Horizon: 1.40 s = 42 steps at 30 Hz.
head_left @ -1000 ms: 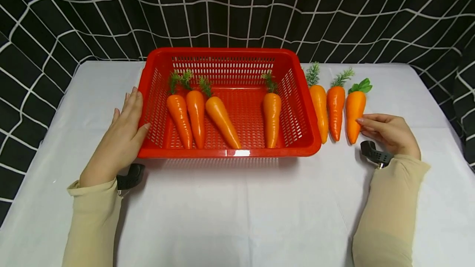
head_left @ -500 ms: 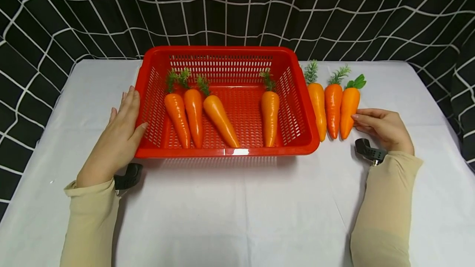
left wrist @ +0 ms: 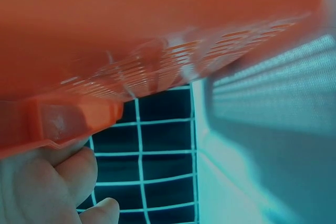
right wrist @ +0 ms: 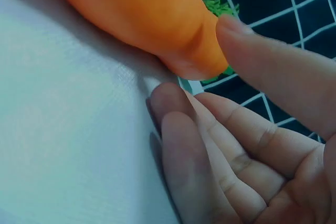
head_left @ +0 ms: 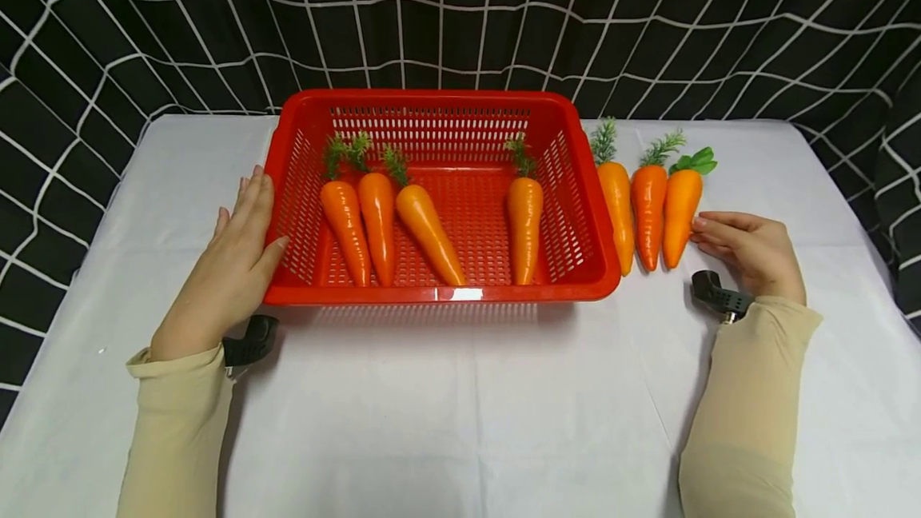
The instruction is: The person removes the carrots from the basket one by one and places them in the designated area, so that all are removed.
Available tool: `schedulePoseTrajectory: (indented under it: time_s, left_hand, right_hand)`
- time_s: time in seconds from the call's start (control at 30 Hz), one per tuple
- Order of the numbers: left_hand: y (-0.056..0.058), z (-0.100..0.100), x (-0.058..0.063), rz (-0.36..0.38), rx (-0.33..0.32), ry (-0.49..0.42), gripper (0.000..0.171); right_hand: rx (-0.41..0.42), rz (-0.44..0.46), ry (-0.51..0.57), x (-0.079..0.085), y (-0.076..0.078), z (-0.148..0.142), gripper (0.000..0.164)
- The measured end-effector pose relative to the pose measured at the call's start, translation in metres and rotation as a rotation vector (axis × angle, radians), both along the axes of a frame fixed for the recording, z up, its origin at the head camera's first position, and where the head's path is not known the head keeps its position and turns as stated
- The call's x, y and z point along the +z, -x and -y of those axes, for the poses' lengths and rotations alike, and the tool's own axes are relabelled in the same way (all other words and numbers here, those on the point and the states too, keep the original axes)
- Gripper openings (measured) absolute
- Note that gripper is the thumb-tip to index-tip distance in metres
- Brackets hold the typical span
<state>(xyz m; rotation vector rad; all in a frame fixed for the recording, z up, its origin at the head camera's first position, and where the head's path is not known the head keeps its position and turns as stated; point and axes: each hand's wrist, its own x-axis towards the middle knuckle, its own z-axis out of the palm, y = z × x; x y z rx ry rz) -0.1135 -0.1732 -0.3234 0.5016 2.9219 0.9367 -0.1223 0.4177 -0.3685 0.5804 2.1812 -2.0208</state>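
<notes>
My left hand (head_left: 226, 270) lies with extended fingers along the left side of a red plastic basket (head_left: 446, 294). In the left wrist view its fingers touch the outside of the basket below the rim. Beside the rightmost carrot (head_left: 682, 218), which has broad green leaves, is my right hand (head_left: 755, 254), fingers loosely bent and not wrapped round anything. The right wrist view has the thumb tip close to that carrot (right wrist: 147, 14); whether it touches is unclear. Left of it lie a redder carrot (head_left: 650, 214) and another orange carrot (head_left: 616, 210), close to the basket's right wall.
Inside the basket are several carrots: three at the left, among them a slanted one (head_left: 430, 234), and one upright-lying carrot (head_left: 525, 222) at the right. A white cloth (head_left: 460, 406) covers the table. Black fabric with a white grid (head_left: 460, 22) hangs behind.
The leafy carrot has shifted left, closer to the redder carrot, and now stands straighter beside it. My right hand moved left with it, then loosened from it. My left hand has stayed on the basket.
</notes>
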Motion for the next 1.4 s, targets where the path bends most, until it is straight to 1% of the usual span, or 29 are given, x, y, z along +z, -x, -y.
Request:
schedulePoseTrajectory:
  time_s: [0.1,0.27,0.33,0.43,0.57,0.7,0.83,0.93,1.07,1.33,1.4]
  left_hand:
    - [0.001,-0.003,0.001,0.000,-0.005,-0.003,0.064]
    - [0.001,-0.004,0.002,0.008,-0.002,0.012,0.065]
    - [0.001,-0.004,0.002,0.013,0.004,0.016,0.065]
    - [-0.001,-0.002,0.001,0.011,0.007,0.010,0.065]
    - [0.000,-0.001,-0.002,0.003,0.000,-0.008,0.065]
    - [-0.001,-0.002,-0.003,0.004,0.017,-0.008,0.065]
    - [-0.003,-0.001,-0.001,-0.002,0.021,0.006,0.065]
    - [-0.001,-0.001,-0.001,-0.013,0.009,0.003,0.065]
    - [0.000,-0.001,-0.001,-0.010,0.010,0.000,0.065]
    - [0.000,-0.001,-0.001,-0.010,0.007,-0.007,0.065]
    - [0.000,-0.001,0.000,-0.010,0.003,-0.006,0.065]
  right_hand:
    - [-0.023,0.000,0.028,0.002,-0.001,-0.005,0.011]
    - [-0.086,0.003,0.098,0.001,-0.003,-0.007,0.006]
    - [-0.100,0.011,0.099,0.000,-0.003,-0.006,0.004]
    - [-0.090,0.020,0.087,0.001,-0.002,-0.004,0.004]
    - [-0.065,0.000,0.036,0.004,0.002,-0.003,0.006]
    - [-0.051,-0.007,0.006,0.006,0.007,-0.003,0.007]
    - [-0.055,0.005,0.035,0.002,0.006,-0.001,0.009]
    - [-0.051,-0.017,0.060,-0.001,0.005,0.002,0.010]
    - [-0.037,-0.046,0.060,-0.001,0.008,0.005,0.009]
    - [-0.054,-0.025,0.065,-0.001,0.004,0.003,0.008]
    - [-0.072,-0.015,0.064,-0.001,0.002,0.001,0.007]
